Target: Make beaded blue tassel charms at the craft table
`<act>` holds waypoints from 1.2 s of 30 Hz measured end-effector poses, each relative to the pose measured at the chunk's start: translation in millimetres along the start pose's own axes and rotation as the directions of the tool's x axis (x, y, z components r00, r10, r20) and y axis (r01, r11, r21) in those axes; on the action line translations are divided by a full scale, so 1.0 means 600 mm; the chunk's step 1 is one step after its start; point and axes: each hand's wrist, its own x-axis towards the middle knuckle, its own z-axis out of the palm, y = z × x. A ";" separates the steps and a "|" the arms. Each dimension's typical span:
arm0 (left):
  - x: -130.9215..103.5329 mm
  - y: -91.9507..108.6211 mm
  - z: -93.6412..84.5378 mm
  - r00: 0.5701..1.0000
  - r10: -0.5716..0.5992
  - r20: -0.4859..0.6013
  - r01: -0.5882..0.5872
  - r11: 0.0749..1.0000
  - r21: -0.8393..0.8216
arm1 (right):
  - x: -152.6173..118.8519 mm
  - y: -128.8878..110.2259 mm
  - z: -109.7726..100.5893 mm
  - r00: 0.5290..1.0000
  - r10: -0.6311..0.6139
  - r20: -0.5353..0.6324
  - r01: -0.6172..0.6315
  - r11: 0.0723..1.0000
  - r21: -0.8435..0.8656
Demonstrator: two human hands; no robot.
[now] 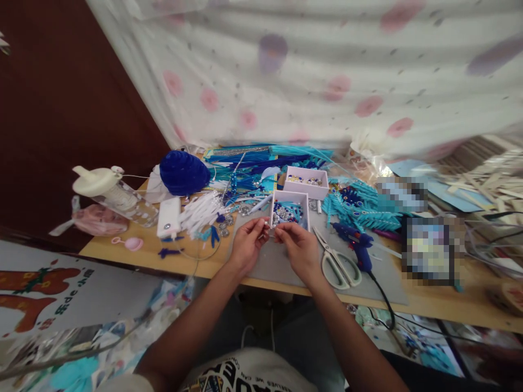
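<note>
My left hand [248,243] is closed in a pinch just in front of a white box [309,211] of blue, silver and turquoise beads [288,211]. Close beside it, my right hand [300,249] pinches too, its fingertips near the box's front edge. Something small and pale shows between the two hands, too tiny to name. Behind stands a second white box [307,190] with gold and blue beads. Scissors [339,264] with pale green handles lie right of my right hand, and a blue glue gun [357,245] rests beyond them.
White pipe cleaners [203,214] and a white power bank [169,216] lie to the left, with a blue fuzzy bundle [184,172] and a clear bottle [118,196] farther out. Turquoise fuzzy pieces [368,211] lie at right. The glue gun's black cord [386,302] hangs over the table's front edge.
</note>
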 end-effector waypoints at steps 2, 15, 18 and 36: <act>-0.002 0.002 0.003 0.999 -0.031 0.019 0.032 0.998 -0.058 | 0.000 0.002 0.001 1.000 0.002 -0.004 -0.002 1.000 0.004; -0.010 -0.004 0.005 0.993 -0.042 0.111 0.066 0.972 -0.227 | 0.005 0.001 0.006 0.999 0.014 0.048 -0.015 1.000 0.023; -0.011 -0.003 0.004 0.993 -0.068 0.095 0.089 0.968 -0.235 | 0.005 0.000 0.004 0.998 0.026 0.057 -0.028 0.999 0.040; -0.012 -0.002 0.003 1.000 0.003 -0.011 -0.004 0.991 -0.130 | 0.009 -0.009 0.005 0.995 0.048 0.085 -0.055 0.996 0.075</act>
